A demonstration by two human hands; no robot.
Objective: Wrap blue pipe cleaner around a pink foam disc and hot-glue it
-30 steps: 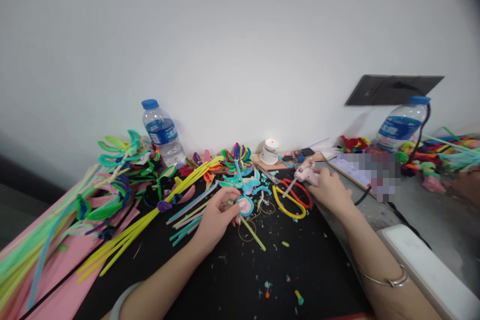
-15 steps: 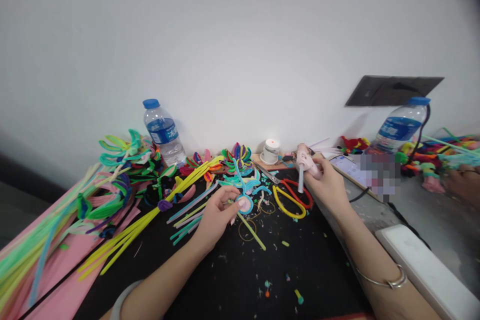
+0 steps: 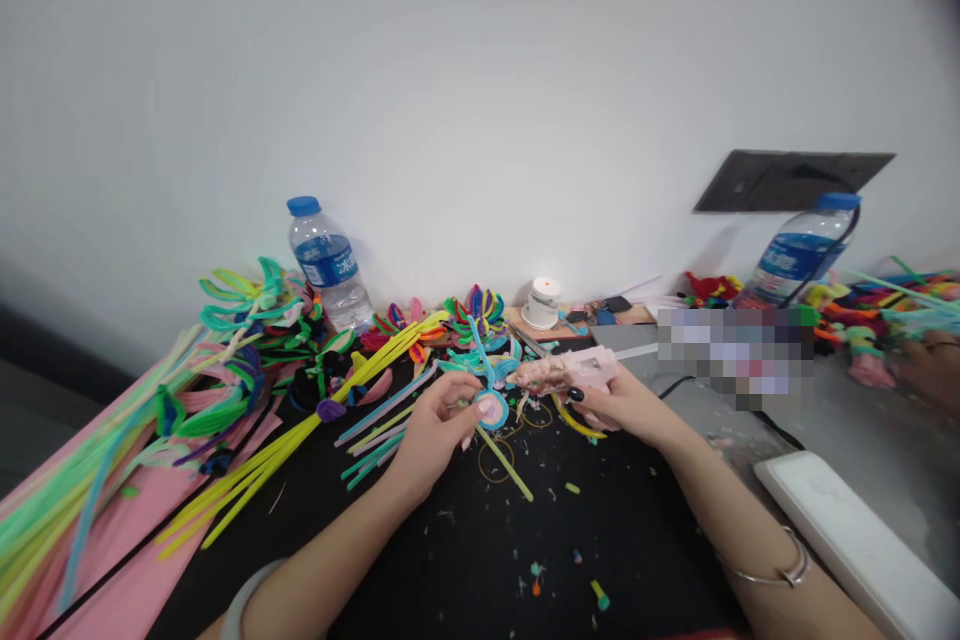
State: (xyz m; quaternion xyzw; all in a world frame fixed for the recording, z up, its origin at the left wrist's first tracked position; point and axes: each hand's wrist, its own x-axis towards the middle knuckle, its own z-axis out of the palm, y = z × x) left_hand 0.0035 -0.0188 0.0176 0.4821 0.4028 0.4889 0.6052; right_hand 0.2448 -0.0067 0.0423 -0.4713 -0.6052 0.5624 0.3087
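Note:
My left hand [image 3: 446,420] pinches a round blue pipe-cleaner piece [image 3: 493,410] with a pale centre; a blue stem sticks up from it. In my right hand [image 3: 619,408] is a pink hot glue gun [image 3: 577,370], its nozzle pointing left, just above and beside the blue piece. A clear glue stick [image 3: 637,351] comes out of its back end. Under the gun lie scissors with a yellow handle [image 3: 581,422], partly covered. Blue pipe-cleaner petals [image 3: 480,360] rest behind my left hand, and a yellow-green pipe cleaner [image 3: 510,468] lies just below it.
Yellow pipe cleaners [image 3: 300,440] and finished colourful flowers [image 3: 240,300] fill the left side. Water bottles stand at left [image 3: 326,260] and right [image 3: 802,245]. A white roll [image 3: 541,303] sits by the wall. A white power strip [image 3: 855,530] lies at right, where another person's hand [image 3: 934,360] shows.
My right hand has turned the glue gun and brought it left and down, so its nozzle is beside the blue piece. My left hand stays nearly still.

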